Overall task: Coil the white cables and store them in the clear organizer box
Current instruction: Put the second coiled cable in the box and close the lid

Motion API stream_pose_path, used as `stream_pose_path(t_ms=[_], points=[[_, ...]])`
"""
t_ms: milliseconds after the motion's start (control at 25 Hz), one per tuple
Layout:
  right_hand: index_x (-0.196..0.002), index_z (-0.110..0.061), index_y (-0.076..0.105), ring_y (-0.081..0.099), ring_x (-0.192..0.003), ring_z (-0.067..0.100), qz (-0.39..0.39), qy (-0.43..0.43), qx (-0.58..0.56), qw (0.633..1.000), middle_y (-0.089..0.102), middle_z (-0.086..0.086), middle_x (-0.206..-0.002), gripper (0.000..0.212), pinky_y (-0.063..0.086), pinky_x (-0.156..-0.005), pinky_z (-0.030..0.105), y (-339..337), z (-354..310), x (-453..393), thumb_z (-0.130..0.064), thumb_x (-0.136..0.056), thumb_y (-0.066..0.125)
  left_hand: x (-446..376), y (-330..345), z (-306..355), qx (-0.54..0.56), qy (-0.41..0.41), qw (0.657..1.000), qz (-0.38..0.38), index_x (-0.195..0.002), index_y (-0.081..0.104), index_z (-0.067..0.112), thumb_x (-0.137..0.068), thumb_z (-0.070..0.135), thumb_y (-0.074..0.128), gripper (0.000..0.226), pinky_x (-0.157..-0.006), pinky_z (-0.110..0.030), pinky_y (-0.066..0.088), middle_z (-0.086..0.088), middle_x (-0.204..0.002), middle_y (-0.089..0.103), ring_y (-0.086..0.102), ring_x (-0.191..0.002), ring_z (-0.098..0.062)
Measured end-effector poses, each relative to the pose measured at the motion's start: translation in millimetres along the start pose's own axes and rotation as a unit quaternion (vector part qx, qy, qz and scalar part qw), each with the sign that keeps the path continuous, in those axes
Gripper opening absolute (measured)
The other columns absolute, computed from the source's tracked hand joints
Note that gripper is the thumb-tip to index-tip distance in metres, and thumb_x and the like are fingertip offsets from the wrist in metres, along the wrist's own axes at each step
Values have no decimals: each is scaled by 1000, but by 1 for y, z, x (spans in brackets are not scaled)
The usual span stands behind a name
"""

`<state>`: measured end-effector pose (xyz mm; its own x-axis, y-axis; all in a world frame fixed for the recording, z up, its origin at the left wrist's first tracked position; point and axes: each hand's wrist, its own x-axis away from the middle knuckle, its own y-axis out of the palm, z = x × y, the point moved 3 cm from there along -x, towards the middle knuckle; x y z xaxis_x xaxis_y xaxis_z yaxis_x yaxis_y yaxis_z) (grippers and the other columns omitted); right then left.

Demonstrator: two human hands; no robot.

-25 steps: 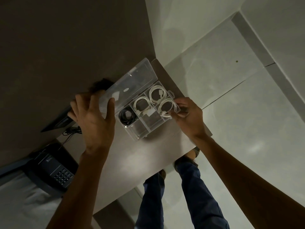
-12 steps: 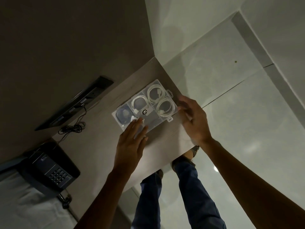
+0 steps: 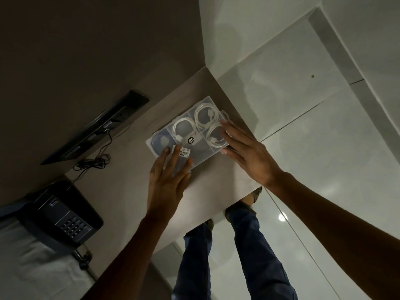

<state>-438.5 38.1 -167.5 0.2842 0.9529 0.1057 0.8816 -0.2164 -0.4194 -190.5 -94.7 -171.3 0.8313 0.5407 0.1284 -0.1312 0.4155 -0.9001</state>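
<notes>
The clear organizer box [image 3: 201, 148] lies flat on the small beige table [image 3: 216, 191] with its lid down. Through the lid I see three coiled white cables [image 3: 203, 116] in separate compartments and a dark coil [image 3: 160, 142] in the left one. My left hand [image 3: 168, 178] rests flat on the lid's near left part, fingers spread, beside a barcode sticker [image 3: 184, 152]. My right hand [image 3: 244, 152] lies flat on the box's right end, fingers apart, partly covering one white coil.
A dark desk phone [image 3: 62, 215] sits at the table's left end. A black wall panel [image 3: 97, 126] with a bundled black cord [image 3: 93, 162] hangs behind it. The table's right edge drops to a glossy tiled floor [image 3: 324, 148]; my legs [image 3: 238, 245] stand below.
The lid, held up by my left hand one second ago, is now down. My left hand moved onto the lid; my right hand flattened against the box's right end.
</notes>
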Motion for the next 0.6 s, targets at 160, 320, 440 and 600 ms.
stream_pose_path(t_ms=[160,320,440,600], points=[[-172,-9,10,23,-166,14,-31,23,-127,991,18,2,-182,65,37,-126,27,7,13,2,15,-114,28,9,18,4,43,-29,998,19,-154,65,17,-108,21,69,47,-127,-61,41,-16,-177,40,26,-168,-42],[-172,-28,17,17,-167,14,-81,15,-116,990,18,-9,-181,65,30,-132,39,7,24,-2,-2,-116,38,11,26,-3,4,2,999,34,-156,62,12,-115,27,59,44,-135,-56,33,-22,-174,42,29,-167,-46],[-172,-10,14,13,-168,11,-95,-3,-39,995,14,-5,-182,69,30,-132,33,11,37,-3,2,-112,48,12,34,-2,-17,-3,999,45,-161,56,11,-119,31,49,47,-138,-55,24,-21,-177,37,25,-168,-45],[-173,-17,6,12,-168,14,-129,21,-65,989,9,-5,-183,76,32,-131,37,12,37,-7,6,-111,46,16,48,-5,-55,2,997,53,-171,38,15,-120,29,45,53,-138,-59,19,-18,-181,25,17,-171,-43]])
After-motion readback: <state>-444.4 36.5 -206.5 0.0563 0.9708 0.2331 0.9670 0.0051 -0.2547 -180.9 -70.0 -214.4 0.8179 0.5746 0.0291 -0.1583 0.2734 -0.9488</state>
